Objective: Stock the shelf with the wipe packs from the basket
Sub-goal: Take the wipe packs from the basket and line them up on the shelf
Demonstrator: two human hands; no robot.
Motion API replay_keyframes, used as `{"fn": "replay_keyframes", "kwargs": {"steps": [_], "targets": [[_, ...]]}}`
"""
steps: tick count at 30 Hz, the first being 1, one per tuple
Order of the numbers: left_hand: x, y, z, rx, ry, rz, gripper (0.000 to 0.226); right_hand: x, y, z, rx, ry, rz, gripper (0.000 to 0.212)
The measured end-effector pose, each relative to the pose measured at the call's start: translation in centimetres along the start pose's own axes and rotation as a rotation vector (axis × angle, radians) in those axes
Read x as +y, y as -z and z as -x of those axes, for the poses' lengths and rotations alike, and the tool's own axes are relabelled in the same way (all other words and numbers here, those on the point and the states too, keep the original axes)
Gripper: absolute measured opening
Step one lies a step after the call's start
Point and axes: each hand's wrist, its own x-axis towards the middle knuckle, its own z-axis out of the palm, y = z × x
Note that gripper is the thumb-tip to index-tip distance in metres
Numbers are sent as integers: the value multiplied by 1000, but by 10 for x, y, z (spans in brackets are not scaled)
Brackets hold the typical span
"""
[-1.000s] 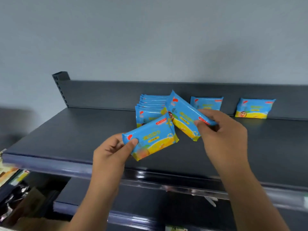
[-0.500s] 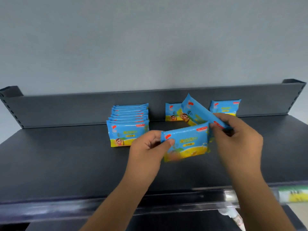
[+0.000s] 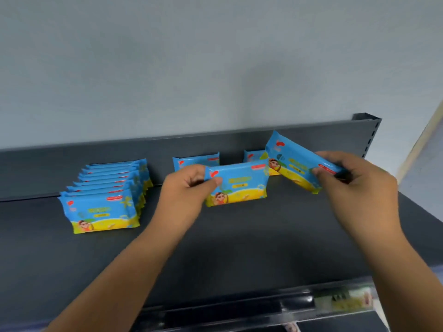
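Left grip (image 3: 189, 188) pinches the left end of the upright pack (image 3: 239, 185), which runs rightward from it, long axis level and parallel to the back panel (image 3: 72, 168), just ahead of the middle pack (image 3: 191, 160); resting on the shelf (image 3: 239, 248) or not, can't tell. Right grip (image 3: 354, 185) pinches the right end of the tilted pack (image 3: 294, 164), axis slanting down-right, over the back-right pack (image 3: 254, 155). Left looks closer to set-down; basket not visible.
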Motion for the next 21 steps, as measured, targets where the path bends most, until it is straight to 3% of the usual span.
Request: {"fn": "replay_keyframes", "kwargs": {"steps": [2,4,8,14,21], "targets": [[-2,-5,-12,82,4,57,17,18,16,-14,-37,10,-13,25],[-8,-5,-22,157,6,53,30,32,25,-27,-90,22,-6,25],[-29,2,-39,219,79,-89,34,46,30,-49,-185,22,-28,26],[-43,-2,-58,246,137,-451,25,44,16,-66,-291,142,-51,26],[-41,7,-72,214,86,-811,35,41,-15,-73,-405,219,-11,28]]}}
